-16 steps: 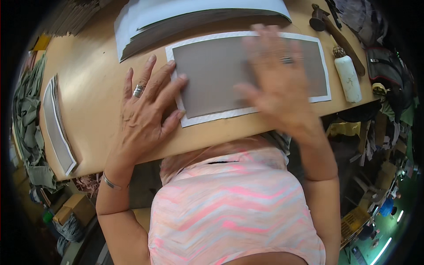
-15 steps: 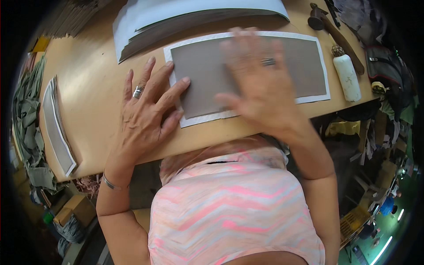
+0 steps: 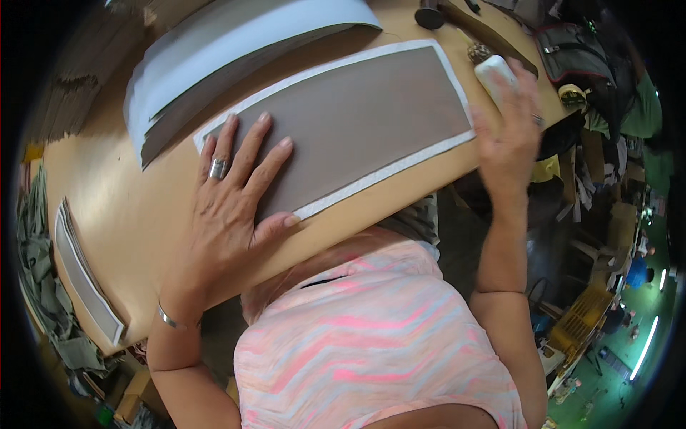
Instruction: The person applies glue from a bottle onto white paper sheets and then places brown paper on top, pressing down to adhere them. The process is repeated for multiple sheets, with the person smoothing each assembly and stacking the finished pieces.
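Observation:
A long grey panel (image 3: 357, 118) lies on the table, set on a slightly larger white backing sheet (image 3: 389, 166) that shows as a border. My left hand (image 3: 232, 179) rests flat on the panel's left end, fingers spread, a ring on one finger. Beyond the panel's right end, my right hand (image 3: 509, 136) is at a white bottle (image 3: 491, 70) with a crusted brown top. Its fingers lie over the bottle's right side and lower part, with the thumb on the left. Motion blur hides whether they grip it.
A stack of white-topped grey sheets (image 3: 236, 53) stands behind the panel. Narrow bordered strips (image 3: 86, 275) lie at the table's left, beside green cloth (image 3: 46, 264). A hammer (image 3: 430, 17) lies at the far right, near a dark bag (image 3: 575, 53).
My right hand has left the panel and moved right to the white bottle. My left hand now lies further onto the panel. The whole view has turned.

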The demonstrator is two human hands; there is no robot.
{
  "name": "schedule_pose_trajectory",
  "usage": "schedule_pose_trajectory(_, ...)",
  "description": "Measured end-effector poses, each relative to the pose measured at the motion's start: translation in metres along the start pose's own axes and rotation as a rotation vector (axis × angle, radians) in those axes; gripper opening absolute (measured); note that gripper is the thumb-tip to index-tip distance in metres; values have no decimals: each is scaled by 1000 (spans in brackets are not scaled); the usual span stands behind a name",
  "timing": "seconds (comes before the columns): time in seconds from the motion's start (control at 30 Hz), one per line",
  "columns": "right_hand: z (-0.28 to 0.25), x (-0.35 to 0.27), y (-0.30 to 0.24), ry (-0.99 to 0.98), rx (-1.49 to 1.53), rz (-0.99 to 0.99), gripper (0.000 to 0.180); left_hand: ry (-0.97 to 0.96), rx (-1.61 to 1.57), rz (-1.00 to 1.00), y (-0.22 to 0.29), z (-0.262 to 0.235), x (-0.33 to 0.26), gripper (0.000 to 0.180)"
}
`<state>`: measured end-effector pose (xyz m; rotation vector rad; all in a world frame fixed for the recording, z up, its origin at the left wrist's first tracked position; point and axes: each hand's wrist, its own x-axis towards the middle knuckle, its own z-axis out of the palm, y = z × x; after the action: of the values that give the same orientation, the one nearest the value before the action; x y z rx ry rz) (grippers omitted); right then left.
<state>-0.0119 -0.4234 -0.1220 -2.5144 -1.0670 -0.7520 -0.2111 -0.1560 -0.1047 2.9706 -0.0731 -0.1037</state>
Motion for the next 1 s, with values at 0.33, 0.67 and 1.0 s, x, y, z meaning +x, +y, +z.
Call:
schedule_pose_trajectory(0.33, 7, -20, 57, 93, 486, 488, 48, 210, -263, 413, 56, 11, 97, 30)
schedule_pose_trajectory(0.67, -42, -78, 75, 226, 1972, 799, 51, 245, -256, 451, 66, 17, 122, 21)
schedule_pose_trajectory(1.0, -33, -74, 35, 354, 1848, 993, 46, 318, -57, 455, 78, 14, 126, 11)
